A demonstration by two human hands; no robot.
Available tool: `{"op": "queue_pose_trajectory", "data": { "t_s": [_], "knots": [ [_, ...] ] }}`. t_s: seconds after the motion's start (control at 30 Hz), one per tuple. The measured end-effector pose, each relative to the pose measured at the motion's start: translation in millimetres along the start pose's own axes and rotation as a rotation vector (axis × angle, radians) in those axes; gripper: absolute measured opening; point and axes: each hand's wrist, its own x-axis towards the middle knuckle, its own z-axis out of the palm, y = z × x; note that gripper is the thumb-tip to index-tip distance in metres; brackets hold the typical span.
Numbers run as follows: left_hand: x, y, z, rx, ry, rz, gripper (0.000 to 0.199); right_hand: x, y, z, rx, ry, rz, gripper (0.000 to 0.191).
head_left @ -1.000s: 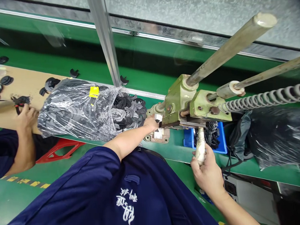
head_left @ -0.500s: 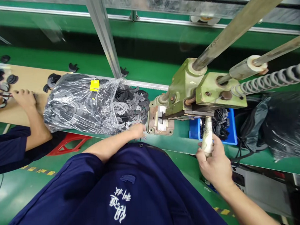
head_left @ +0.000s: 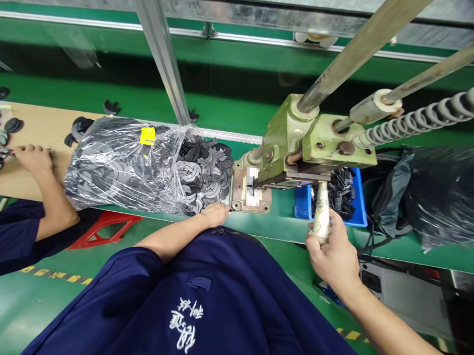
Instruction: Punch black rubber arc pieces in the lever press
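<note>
Head view, and here's the right hand point(head_left: 336, 254), wrapped round the pale handle point(head_left: 322, 215) of the green press point(head_left: 286, 138), thumb on the near side, fingers curling behind: a grip that looks chosen for leverage, with the handle hanging straight down into the palm. Over to the left hand point(head_left: 216, 214), low at the near edge of the surface point(head_left: 281, 209), fingers loosely bent beside the corner of the press's base point(head_left: 265, 203); whether they pinch anything, I can't tell from up here. Just beyond those fingers lies the pile of curved grey pieces point(head_left: 207, 171), spilling from the mouth of a clear plastic bag point(head_left: 115, 172), probably turned that way so the pieces sit within easy reach. The bag itself, left of the left hand, is plump with more of the same, a yellow label point(head_left: 147, 135) on top. Between the two hands, on the base's pale pad, there's a small dark part point(head_left: 250, 185), seemingly where the press can meet it. And just past the right hand, behind the handle, a blue tray point(head_left: 302, 208) carries a heap of small black parts point(head_left: 342, 191), handy for that side. Further right of that hand, a bulging dark bag point(head_left: 450, 194), contents unclear.
</note>
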Motion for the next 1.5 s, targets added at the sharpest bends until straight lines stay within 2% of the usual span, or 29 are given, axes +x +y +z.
{"op": "queue_pose_trajectory", "data": {
  "t_s": [0.07, 0.23, 0.47, 0.6, 0.73, 0.83, 0.9, 1.0, 1.07, 1.3, 1.5],
  "knots": [
    [-2, 0, -6.5, -0.024, 0.044, -0.015, 0.037, 0, 1, 1, -0.01, 0.007, -0.007, 0.062],
    [4, -6, -28.0, -0.008, 0.047, -0.152, 0.032, 0, 2, 1, -0.031, 0.012, 0.006, 0.062],
    [5, -10, -57.3, -0.133, 0.285, -0.176, 0.039, 0, -2, -1, -0.027, 0.016, 0.012, 0.063],
    [10, -8, -58.7, -0.355, 0.367, -0.205, 0.038, 0, -2, -1, -0.033, 0.029, -0.002, 0.064],
    [33, -2, -47.7, -0.654, 0.402, -0.384, 0.021, -1, -1, 0, -0.036, 0.026, 0.0, 0.064],
    [54, 6, -41.1, -0.992, 0.381, -0.474, 0.03, -1, -1, 0, -0.052, 0.029, 0.012, 0.064],
    [66, 13, -41.0, -1.219, 0.306, -0.463, 0.035, -1, 0, 0, -0.058, 0.025, 0.012, 0.064],
    [77, 20, -45.4, -1.378, 0.168, -0.432, 0.018, -1, 1, 1, -0.049, 0.014, 0.008, 0.063],
    [81, 23, -48.4, -1.408, 0.131, -0.427, 0.012, -1, 1, 1, -0.035, 0.008, 0.009, 0.063],
    [93, 27, -48.2, -1.354, 0.143, -0.462, 0.028, -2, 0, 0, -0.053, 0.02, 0.021, 0.065],
    [106, 22, -46.5, -1.291, 0.146, -0.538, 0.027, -2, 3, 2, -0.009, 0.025, -0.001, 0.063]
  ]
}}
